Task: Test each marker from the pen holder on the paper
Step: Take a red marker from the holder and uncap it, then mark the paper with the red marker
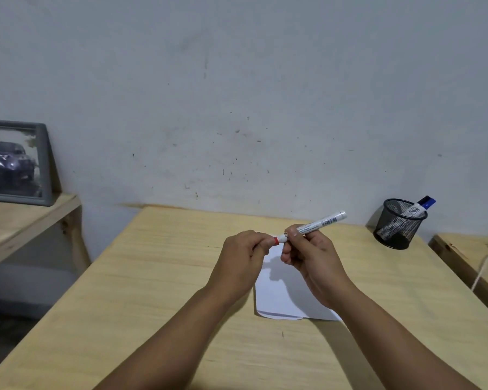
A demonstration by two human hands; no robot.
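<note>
Both forearms reached up from the bottom edge toward a red marker (310,226) held in the air between the hands, and the step in hand looked to be the cap: pulling it off or pushing it back on, which one frame could not settle. Right hand (307,253) had its fingers (289,250) curled round the white barrel, thumb on top, the tail of the barrel slanting up and away beyond the knuckles. Left hand (244,250) pinched the red cap (275,240) between thumb and fingertips, just beside the right thumb, so both hands were closed on the one marker. To do it well, I judged the pull should run straight along the barrel, with the right grip firm and close to the cap so the tip would not flick ink. Directly beneath the fingers lay the paper (279,294) on the desk (152,277), partly shaded by the hands; no marks showed on its visible part. Well beyond the right fingers, toward the wall, stood the mesh pen holder (397,225) with a blue marker (423,206) leaning in it, presumably still to test. Far past the left fingers, a framed car picture (14,161) stood on a side shelf (26,218).
</note>
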